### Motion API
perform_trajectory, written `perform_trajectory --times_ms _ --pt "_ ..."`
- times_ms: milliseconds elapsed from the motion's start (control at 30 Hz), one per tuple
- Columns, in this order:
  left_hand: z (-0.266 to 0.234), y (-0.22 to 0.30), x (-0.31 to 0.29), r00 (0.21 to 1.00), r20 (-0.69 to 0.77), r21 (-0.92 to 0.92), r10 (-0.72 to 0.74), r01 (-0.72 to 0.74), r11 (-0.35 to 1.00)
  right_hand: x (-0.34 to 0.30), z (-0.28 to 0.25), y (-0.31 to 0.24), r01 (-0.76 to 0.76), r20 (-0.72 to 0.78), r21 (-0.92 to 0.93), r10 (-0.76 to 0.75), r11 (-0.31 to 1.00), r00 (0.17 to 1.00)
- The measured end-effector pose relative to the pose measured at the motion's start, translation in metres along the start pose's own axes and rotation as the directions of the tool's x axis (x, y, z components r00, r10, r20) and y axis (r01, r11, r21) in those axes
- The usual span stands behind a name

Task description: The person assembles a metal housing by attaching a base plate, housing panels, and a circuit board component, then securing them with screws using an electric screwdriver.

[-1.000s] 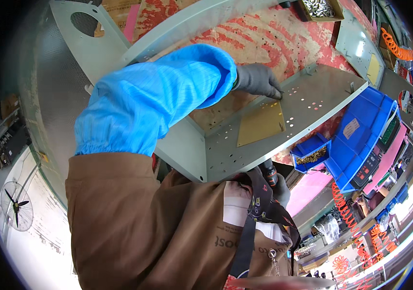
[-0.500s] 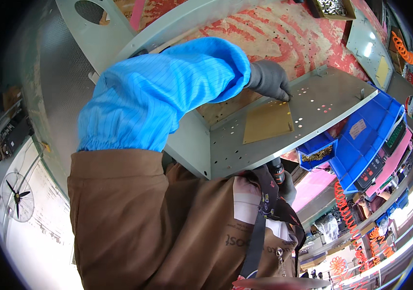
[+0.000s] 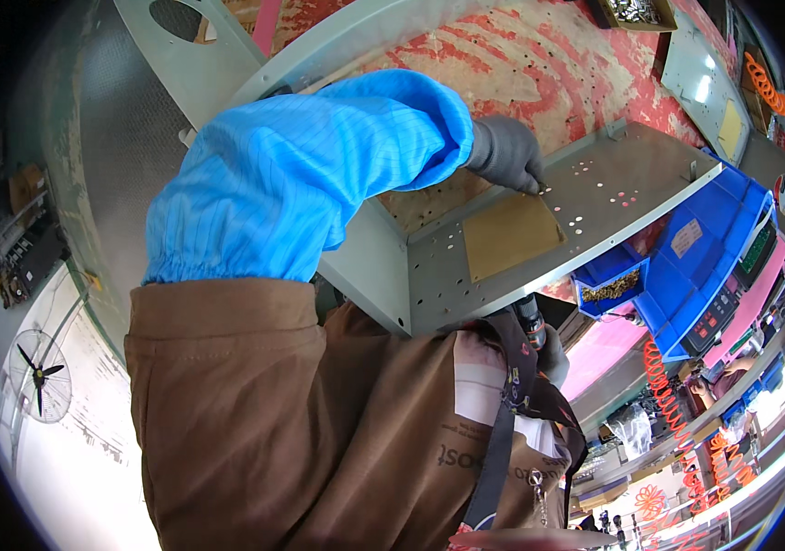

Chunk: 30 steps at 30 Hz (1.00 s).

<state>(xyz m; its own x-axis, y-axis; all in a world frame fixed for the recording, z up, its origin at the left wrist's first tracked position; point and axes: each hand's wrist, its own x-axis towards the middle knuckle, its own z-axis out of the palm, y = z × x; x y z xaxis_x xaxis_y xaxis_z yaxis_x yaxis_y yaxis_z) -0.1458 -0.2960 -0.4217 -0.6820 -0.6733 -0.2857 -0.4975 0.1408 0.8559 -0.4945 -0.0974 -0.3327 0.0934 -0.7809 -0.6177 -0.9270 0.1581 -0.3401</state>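
A grey sheet-metal panel (image 3: 503, 294) with holes and a folded rim lies before me, a yellowish rectangular plate (image 3: 512, 237) on its face. My left hand (image 3: 508, 156), in a dark grey glove and blue sleeve, reaches over the panel's far edge. Its fingertips are pinched together at the plate's far corner, around something tiny that I cannot make out. Below the near edge, my gloved right hand (image 3: 553, 360) is closed round a black power screwdriver (image 3: 529, 321) with a red band. The panel and my clothing hide part of the tool and hand.
Beyond the near edge stand blue bins (image 3: 686, 266), one small bin (image 3: 611, 286) holding brass-coloured hardware. A box of silvery parts (image 3: 636, 13) sits at the far right on the worn red bench (image 3: 503, 69). Orange coiled hoses (image 3: 659, 386) hang at right. Another metal panel (image 3: 195, 60) leans at left.
The whole view has shifted slightly, with the panel and bins appearing a little to the right. My left fingertips have moved slightly left along the yellowish plate's far edge.
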Motion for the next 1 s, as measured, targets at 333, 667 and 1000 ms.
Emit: perform_trajectory --times_ms 333,667,1000 --pt "0.001 0.009 -0.007 0.994 0.037 0.007 -0.106 0.106 0.994 0.008 0.003 -0.016 0.140 -0.024 -0.022 -0.140 0.990 0.990" --pt "0.003 0.010 -0.008 0.991 0.055 0.015 -0.125 0.124 0.992 0.025 -0.002 -0.032 0.288 -0.022 -0.138 -0.293 0.948 0.956" --pt "0.005 0.007 -0.010 0.994 0.058 -0.024 -0.097 0.099 0.995 0.027 0.009 -0.049 0.329 -0.004 -0.157 -0.334 0.931 0.943"
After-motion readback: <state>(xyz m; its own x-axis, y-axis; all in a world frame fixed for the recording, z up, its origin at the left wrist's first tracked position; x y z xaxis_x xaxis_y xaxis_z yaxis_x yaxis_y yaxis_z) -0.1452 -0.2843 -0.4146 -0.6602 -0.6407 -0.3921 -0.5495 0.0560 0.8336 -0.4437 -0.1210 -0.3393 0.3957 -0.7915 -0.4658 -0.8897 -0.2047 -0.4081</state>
